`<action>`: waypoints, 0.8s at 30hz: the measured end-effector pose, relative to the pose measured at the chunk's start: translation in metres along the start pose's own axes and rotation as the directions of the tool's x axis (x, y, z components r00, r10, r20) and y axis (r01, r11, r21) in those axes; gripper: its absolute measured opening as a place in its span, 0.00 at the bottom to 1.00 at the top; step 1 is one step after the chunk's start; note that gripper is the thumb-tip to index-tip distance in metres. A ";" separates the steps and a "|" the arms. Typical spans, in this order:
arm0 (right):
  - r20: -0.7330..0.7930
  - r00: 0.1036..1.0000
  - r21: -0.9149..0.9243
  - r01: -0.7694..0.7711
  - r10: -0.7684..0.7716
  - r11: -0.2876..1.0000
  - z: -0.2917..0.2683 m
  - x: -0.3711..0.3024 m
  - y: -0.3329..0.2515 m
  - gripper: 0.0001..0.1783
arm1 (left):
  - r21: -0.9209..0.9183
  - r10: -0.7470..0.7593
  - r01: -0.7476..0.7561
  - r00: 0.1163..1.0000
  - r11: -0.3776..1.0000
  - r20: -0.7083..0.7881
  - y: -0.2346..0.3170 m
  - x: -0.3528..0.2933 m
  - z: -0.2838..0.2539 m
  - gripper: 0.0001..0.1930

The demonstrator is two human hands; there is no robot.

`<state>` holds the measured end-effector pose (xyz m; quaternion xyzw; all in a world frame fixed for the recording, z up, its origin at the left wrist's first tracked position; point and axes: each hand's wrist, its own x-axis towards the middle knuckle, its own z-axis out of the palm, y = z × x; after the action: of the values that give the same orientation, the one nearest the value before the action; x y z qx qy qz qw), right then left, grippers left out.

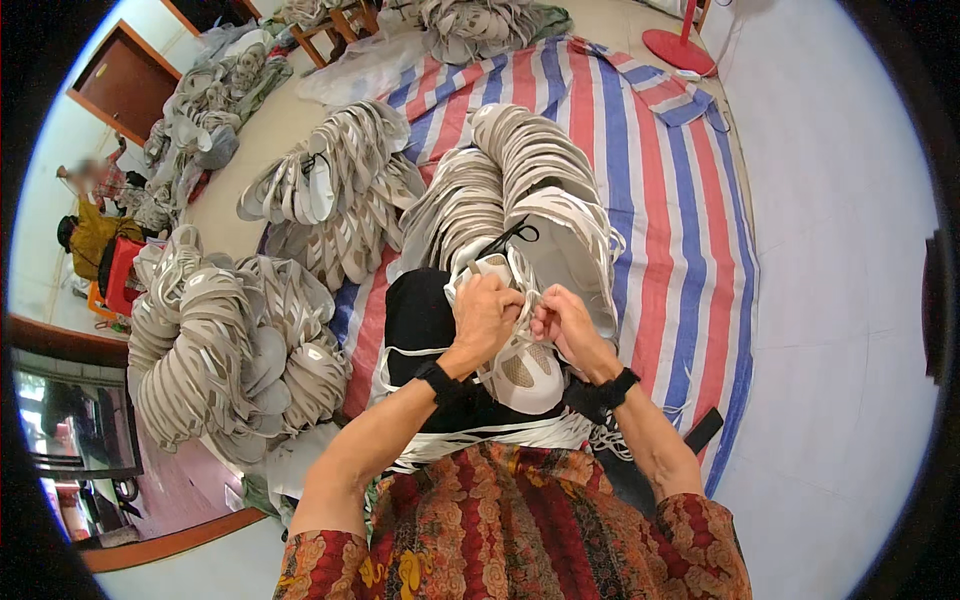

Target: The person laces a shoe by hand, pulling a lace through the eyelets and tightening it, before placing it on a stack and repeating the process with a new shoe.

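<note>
A beige and white shoe upper (pixel 530 382) with a mesh toe lies across my lap, its toe toward me. My left hand (pixel 487 315) is closed at the upper's left side, its fingers pinched near the eyelets. At the other side of the lacing my right hand (pixel 570 325) is closed in a pinch on a pale shoelace (pixel 524 325). The fingers partly hide the lace's run. Just beyond the hands, a black cord loop (pixel 522 233) shows by the upper's collar. More white laces (pixel 485 436) lie across my lap, over black cloth (pixel 415 312).
Long nested rows of uppers (pixel 530 150) stretch ahead on a striped tarp (pixel 650 220). Heaped uppers (pixel 205 340) stand to my left, with another stack (pixel 345 165) beyond. A wall (pixel 840 250) bounds the right side. Another person (pixel 95 185) is at the far left. A red round base (pixel 678 50) stands far right.
</note>
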<state>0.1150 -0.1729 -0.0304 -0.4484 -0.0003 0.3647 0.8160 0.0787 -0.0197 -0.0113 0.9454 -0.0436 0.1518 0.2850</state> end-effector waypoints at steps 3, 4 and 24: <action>-0.058 0.998 0.045 0.015 -0.012 0.999 0.001 -0.003 0.006 0.04 | 0.180 0.013 -0.013 1.000 0.984 0.000 0.006 0.001 0.008 0.02; -0.087 0.996 0.022 0.029 -0.027 0.999 0.002 -0.004 0.007 0.04 | 0.181 0.017 -0.016 1.000 0.983 -0.005 0.005 0.001 0.008 0.02; 0.041 0.989 -0.461 0.147 -0.144 0.875 0.005 0.001 -0.001 0.05 | 0.131 0.127 -0.134 0.990 0.982 0.062 -0.009 0.006 0.005 0.02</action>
<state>0.1149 -0.1687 -0.0271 -0.6275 -0.1232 0.2930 0.7108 0.0866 -0.0152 -0.0178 0.9614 -0.1029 0.1473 0.2085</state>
